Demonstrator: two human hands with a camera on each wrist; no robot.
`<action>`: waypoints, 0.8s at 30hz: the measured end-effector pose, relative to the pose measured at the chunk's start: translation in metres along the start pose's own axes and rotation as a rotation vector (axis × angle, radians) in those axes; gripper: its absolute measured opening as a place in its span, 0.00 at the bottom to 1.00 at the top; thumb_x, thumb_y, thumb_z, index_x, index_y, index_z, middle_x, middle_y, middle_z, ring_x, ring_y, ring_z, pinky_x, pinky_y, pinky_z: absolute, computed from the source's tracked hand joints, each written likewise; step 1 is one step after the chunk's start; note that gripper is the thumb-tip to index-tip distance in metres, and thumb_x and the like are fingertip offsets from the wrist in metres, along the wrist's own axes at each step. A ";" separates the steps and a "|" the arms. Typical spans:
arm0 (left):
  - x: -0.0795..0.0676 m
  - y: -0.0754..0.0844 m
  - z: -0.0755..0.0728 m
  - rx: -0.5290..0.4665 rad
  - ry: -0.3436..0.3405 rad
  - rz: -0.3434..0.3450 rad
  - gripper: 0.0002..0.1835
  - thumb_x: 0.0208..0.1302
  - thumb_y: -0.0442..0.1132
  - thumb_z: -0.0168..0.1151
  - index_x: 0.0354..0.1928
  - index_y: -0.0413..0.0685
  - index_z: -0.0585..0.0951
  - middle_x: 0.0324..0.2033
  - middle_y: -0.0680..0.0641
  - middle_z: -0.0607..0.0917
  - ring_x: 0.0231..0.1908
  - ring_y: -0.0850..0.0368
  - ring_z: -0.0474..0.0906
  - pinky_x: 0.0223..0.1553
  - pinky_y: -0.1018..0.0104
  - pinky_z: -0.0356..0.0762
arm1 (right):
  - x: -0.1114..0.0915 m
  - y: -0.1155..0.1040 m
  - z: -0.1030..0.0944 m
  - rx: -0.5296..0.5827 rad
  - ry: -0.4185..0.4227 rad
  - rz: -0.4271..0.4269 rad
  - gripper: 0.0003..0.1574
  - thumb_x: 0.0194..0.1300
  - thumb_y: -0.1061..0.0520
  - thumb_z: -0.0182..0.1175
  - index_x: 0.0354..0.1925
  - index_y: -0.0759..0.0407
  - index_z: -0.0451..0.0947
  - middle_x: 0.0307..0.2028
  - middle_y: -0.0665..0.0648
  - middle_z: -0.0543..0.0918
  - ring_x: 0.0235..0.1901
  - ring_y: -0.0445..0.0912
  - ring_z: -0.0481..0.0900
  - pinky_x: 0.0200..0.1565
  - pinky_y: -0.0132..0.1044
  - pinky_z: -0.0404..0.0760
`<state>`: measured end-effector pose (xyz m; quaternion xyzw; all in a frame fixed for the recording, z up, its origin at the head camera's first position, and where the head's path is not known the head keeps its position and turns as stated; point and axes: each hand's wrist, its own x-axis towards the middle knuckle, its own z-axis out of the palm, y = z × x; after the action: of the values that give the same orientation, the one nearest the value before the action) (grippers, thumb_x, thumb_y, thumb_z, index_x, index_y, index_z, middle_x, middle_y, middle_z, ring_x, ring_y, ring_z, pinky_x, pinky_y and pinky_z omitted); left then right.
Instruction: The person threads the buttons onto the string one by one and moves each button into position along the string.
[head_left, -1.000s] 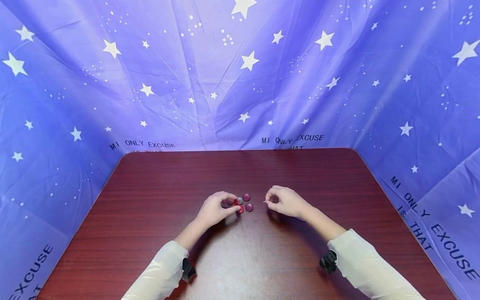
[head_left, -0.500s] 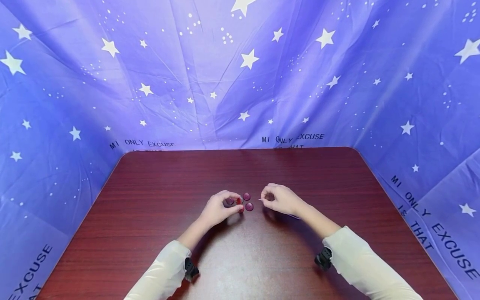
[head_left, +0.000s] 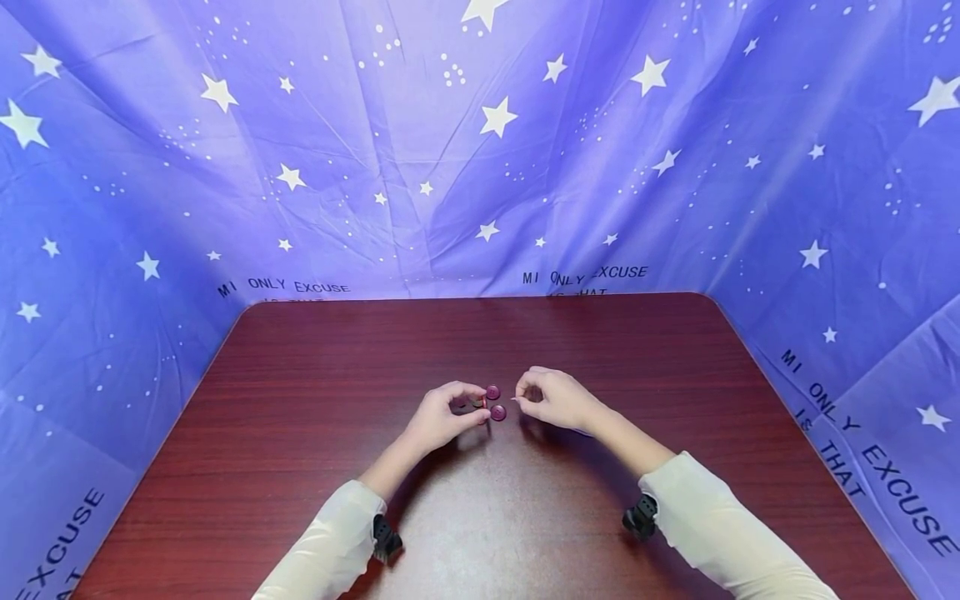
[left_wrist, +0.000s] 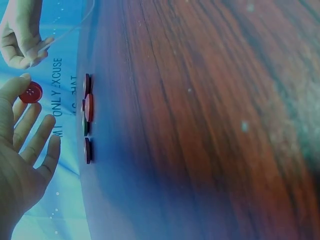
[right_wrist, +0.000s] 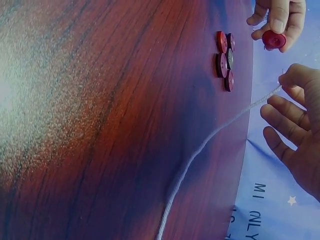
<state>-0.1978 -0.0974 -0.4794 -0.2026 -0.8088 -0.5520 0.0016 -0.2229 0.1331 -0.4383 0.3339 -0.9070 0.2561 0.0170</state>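
Note:
Between thumb and index finger, my left hand pinches a red four-hole button by its rim, raised above the table. My right hand holds a thin white cord near its end. A short tip of cord pokes out past the fingertips toward the button, with a small gap between them. From that hand the cord hangs down in a long curve, as the right wrist view shows. Several more buttons lie grouped below: purple ones, a red one and a dark green one. In the head view my left hand partly hides them.
The dark red wood-grain table has rounded far corners. Blue-purple cloth with white stars and printed words hangs round its back and sides. A black device is strapped at each wrist beside pale sleeves.
My left hand has moved slightly right, carrying the red button away from the grouped ones. My right hand has come left with the cord tip, narrowing the space between the hands.

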 end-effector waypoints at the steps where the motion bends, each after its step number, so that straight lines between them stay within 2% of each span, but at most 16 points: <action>1: 0.000 0.000 0.001 -0.021 -0.003 -0.005 0.17 0.52 0.36 0.70 0.44 0.36 0.81 0.39 0.40 0.85 0.40 0.44 0.83 0.45 0.50 0.79 | 0.000 0.000 0.000 0.002 0.001 -0.001 0.03 0.56 0.57 0.62 0.28 0.49 0.76 0.27 0.43 0.77 0.28 0.35 0.74 0.34 0.29 0.74; 4: 0.001 -0.001 0.003 -0.070 -0.012 -0.018 0.18 0.52 0.34 0.69 0.45 0.33 0.80 0.41 0.36 0.84 0.42 0.41 0.82 0.46 0.48 0.78 | 0.000 -0.002 0.001 0.008 0.003 -0.004 0.03 0.55 0.57 0.62 0.28 0.50 0.76 0.27 0.43 0.77 0.28 0.35 0.73 0.34 0.29 0.74; 8: 0.001 0.001 0.005 -0.077 -0.026 -0.020 0.18 0.54 0.31 0.67 0.47 0.30 0.78 0.44 0.34 0.83 0.43 0.39 0.81 0.45 0.48 0.78 | 0.000 -0.004 0.002 0.023 0.003 -0.011 0.03 0.55 0.58 0.62 0.28 0.50 0.76 0.27 0.44 0.77 0.29 0.35 0.74 0.34 0.29 0.75; 14: -0.001 0.022 0.003 -0.061 -0.047 0.005 0.16 0.57 0.30 0.64 0.48 0.30 0.78 0.45 0.32 0.82 0.43 0.39 0.80 0.44 0.53 0.79 | 0.001 -0.006 0.004 0.024 0.003 -0.017 0.04 0.55 0.58 0.62 0.28 0.50 0.76 0.27 0.43 0.76 0.29 0.34 0.74 0.34 0.28 0.74; 20: -0.004 0.036 0.002 -0.038 -0.036 0.013 0.16 0.57 0.31 0.64 0.48 0.31 0.79 0.46 0.34 0.82 0.39 0.45 0.81 0.40 0.58 0.80 | 0.002 -0.005 0.005 0.031 0.007 -0.022 0.03 0.54 0.58 0.62 0.29 0.52 0.76 0.26 0.44 0.76 0.28 0.35 0.73 0.33 0.27 0.74; 22: -0.004 0.037 0.003 -0.036 -0.036 0.015 0.16 0.58 0.31 0.64 0.48 0.31 0.79 0.47 0.34 0.82 0.37 0.54 0.81 0.39 0.60 0.81 | 0.003 -0.006 0.005 0.034 0.008 -0.028 0.03 0.54 0.58 0.62 0.29 0.53 0.76 0.26 0.44 0.76 0.28 0.35 0.73 0.33 0.28 0.74; 24: -0.002 0.028 0.005 -0.023 -0.040 0.008 0.17 0.59 0.32 0.63 0.49 0.32 0.79 0.48 0.35 0.82 0.34 0.58 0.80 0.37 0.60 0.81 | 0.003 -0.007 0.005 0.033 0.006 -0.024 0.03 0.54 0.58 0.62 0.29 0.52 0.76 0.27 0.44 0.76 0.28 0.35 0.73 0.33 0.27 0.74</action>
<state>-0.1855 -0.0845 -0.4565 -0.2167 -0.8017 -0.5569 -0.0148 -0.2198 0.1247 -0.4386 0.3441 -0.8985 0.2719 0.0173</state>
